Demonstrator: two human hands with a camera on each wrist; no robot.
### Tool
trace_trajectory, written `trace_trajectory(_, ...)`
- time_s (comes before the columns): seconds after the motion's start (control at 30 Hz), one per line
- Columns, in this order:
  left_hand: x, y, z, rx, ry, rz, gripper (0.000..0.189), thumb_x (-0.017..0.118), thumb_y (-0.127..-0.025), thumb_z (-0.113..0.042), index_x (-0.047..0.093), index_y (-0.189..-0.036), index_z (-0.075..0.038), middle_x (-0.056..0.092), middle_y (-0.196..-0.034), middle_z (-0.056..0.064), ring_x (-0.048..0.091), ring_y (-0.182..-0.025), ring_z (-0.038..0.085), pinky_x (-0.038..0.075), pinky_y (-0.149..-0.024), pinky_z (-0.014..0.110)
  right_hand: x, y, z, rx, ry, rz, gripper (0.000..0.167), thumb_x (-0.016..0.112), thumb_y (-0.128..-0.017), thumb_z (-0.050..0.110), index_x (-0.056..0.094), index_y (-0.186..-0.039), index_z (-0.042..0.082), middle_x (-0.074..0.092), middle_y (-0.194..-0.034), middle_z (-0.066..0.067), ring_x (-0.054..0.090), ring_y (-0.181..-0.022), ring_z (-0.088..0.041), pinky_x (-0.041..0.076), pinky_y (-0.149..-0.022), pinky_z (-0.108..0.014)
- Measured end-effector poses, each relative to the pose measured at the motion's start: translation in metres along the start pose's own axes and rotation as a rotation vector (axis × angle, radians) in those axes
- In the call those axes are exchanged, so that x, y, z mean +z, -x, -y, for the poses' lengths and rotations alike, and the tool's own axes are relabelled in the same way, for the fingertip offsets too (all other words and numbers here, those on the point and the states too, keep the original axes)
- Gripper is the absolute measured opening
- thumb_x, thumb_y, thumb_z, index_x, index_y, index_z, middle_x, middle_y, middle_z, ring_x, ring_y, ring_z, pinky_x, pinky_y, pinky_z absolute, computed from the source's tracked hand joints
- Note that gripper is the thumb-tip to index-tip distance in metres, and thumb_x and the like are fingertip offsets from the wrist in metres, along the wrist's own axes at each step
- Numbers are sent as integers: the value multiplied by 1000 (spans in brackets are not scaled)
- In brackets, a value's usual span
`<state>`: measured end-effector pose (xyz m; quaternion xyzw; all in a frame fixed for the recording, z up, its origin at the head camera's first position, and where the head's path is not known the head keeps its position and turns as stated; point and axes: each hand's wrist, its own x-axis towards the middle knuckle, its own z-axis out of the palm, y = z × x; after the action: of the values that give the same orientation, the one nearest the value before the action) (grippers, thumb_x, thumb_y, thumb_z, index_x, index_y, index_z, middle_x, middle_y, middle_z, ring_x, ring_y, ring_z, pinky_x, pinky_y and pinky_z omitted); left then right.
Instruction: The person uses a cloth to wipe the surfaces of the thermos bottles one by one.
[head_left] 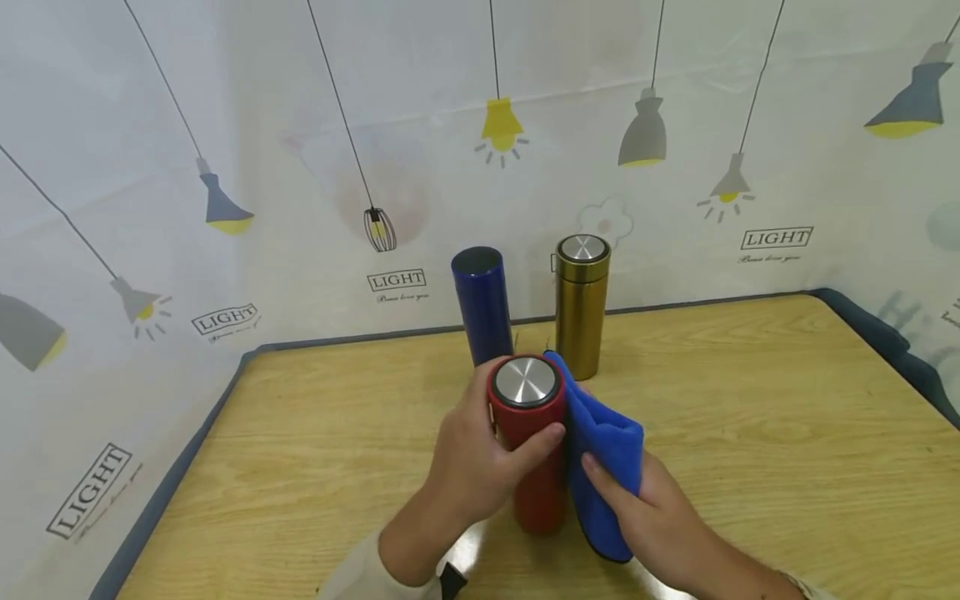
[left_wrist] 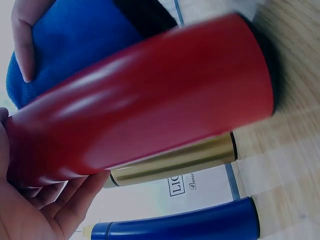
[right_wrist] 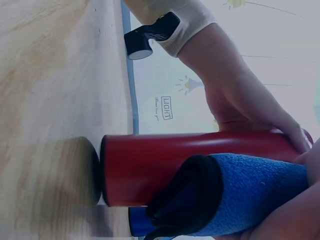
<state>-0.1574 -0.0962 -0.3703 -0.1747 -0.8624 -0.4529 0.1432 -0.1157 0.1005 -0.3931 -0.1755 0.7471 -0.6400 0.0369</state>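
1. On the tabletop (head_left: 300,467), straight ahead of me, the red bottle (left_wrist: 150,100) is upright or nearly so; its base sits at or just above the surface, and I can't tell which
2. My left hand (head_left: 476,458) grips it round the upper part, just below the silver top (head_left: 527,381), with the thumb lying across the near side
3. My right hand (head_left: 652,517) holds a folded blue cloth (head_left: 603,450), thumb on the outside, with the cloth close along the bottle's right side, where it seems to touch
4. Near the wall (head_left: 420,167) at the back, the blue bottle (head_left: 483,304) stands to the left and the gold bottle (head_left: 581,325) to the right, apart from each other; I have no hold on either
5. As I judge it, wiping the red bottle is under way: grip and cloth are both in place, but nothing shows how much of its surface is done
6. Left over, I reckon, are the rest of its sides and letting go; whether the blue and gold ones are wiped already, I can't tell
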Motion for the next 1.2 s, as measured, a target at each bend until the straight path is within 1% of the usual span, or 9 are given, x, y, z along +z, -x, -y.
trace_trajectory(0.07, -1, 0, -1, 1, 21, -10, 71, 77, -82, -48, 46, -139, -20, 66, -124, -4, 66, -108, 9, 58, -90, 36, 1, 1, -2, 33, 5, -3, 51, 49, -106, 22, 37, -153, 8, 50, -150, -11, 51, -132, -9, 45, -99, -18)
trace_trajectory(0.2, -3, -1, -1, 23, 40, -30, 69, 77, -81, -45, 48, -138, -18, 68, -121, -3, 67, -105, 9, 59, -88, 36, 2, 2, -4, 88, 22, 13, 51, 49, -106, 24, 38, -151, 4, 54, -146, -14, 51, -132, -26, 49, -102, -36)
trace_trajectory(0.3, -4, 0, 0, 39, 73, -39, 67, 76, -81, -42, 49, -136, -17, 69, -118, -2, 67, -102, 10, 59, -87, 34, 2, 2, -4, 116, 17, 10, 52, 50, -105, 25, 38, -151, 4, 53, -146, -15, 50, -133, -30, 49, -102, -44)
trace_trajectory(0.53, -6, -2, 4, 137, 219, -53, 64, 70, -85, -46, 49, -135, -13, 69, -115, 2, 68, -99, 13, 61, -81, 32, -1, 2, -3, 184, -126, -24, 49, 50, -105, 23, 39, -150, 6, 53, -144, -17, 53, -128, -29, 51, -96, -39)
trace_trajectory(0.67, -6, 0, 5, 166, 264, -53, 64, 67, -87, -50, 50, -134, -11, 69, -113, 4, 69, -96, 15, 61, -79, 32, 0, 2, -5, 207, -126, 24, 51, 50, -105, 25, 38, -150, 6, 53, -144, -18, 53, -128, -31, 51, -96, -41)
trace_trajectory(0.83, -6, -1, 4, 160, 249, -55, 63, 67, -87, -50, 50, -134, -11, 69, -113, 4, 69, -96, 14, 61, -78, 32, 1, 3, -5, 180, -98, 47, 50, 50, -105, 25, 38, -150, 6, 53, -144, -18, 53, -129, -34, 51, -97, -45)
trace_trajectory(0.93, -5, -2, 5, 157, 238, -57, 63, 67, -87, -50, 50, -135, -12, 69, -114, 3, 69, -96, 14, 61, -79, 32, 1, 4, -5, 159, -80, 17, 50, 51, -105, 24, 40, -150, 6, 53, -144, -16, 53, -129, -29, 52, -98, -40)
trace_trajectory(1.1, -3, -2, 8, 171, 228, -68, 64, 67, -87, -51, 50, -134, -10, 69, -114, 4, 68, -97, 14, 61, -80, 32, 3, 7, -5, 109, -61, -46, 48, 53, -104, 20, 42, -149, 7, 55, -144, -14, 55, -125, -7, 50, -95, -23)
trace_trajectory(1.2, -2, -2, 10, 192, 199, -78, 64, 69, -85, -48, 51, -133, -10, 69, -113, 4, 68, -98, 14, 61, -82, 33, 3, 7, -4, 72, -44, -59, 48, 52, -104, 19, 42, -150, 7, 54, -145, -13, 54, -125, -2, 49, -95, -21)
